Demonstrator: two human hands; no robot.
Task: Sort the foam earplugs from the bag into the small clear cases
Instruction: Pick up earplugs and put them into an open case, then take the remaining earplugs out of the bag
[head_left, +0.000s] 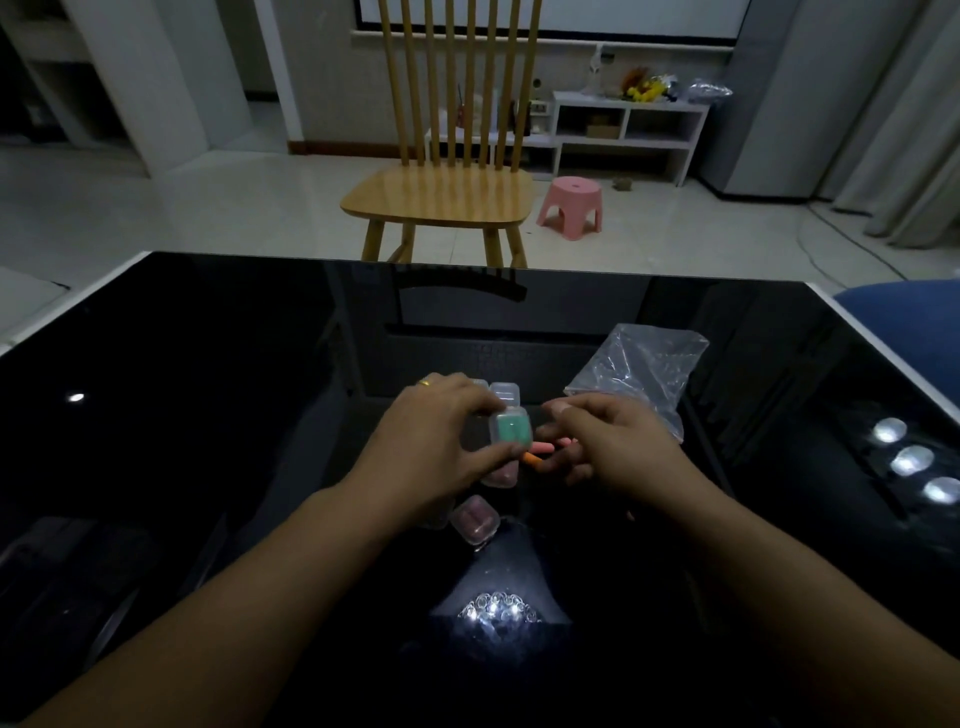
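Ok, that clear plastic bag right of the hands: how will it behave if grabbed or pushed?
The plastic bag looks thin and crumpled, so probably floppy and light. On the glossy black table it would likely slide rather than resist. It appears nearly flat, so little seems left inside.

The black glass table (208, 415) lies bare to the left and far side. Small clear cases (475, 521) crowd the middle; the crumpled bag (641, 371) blocks the right.
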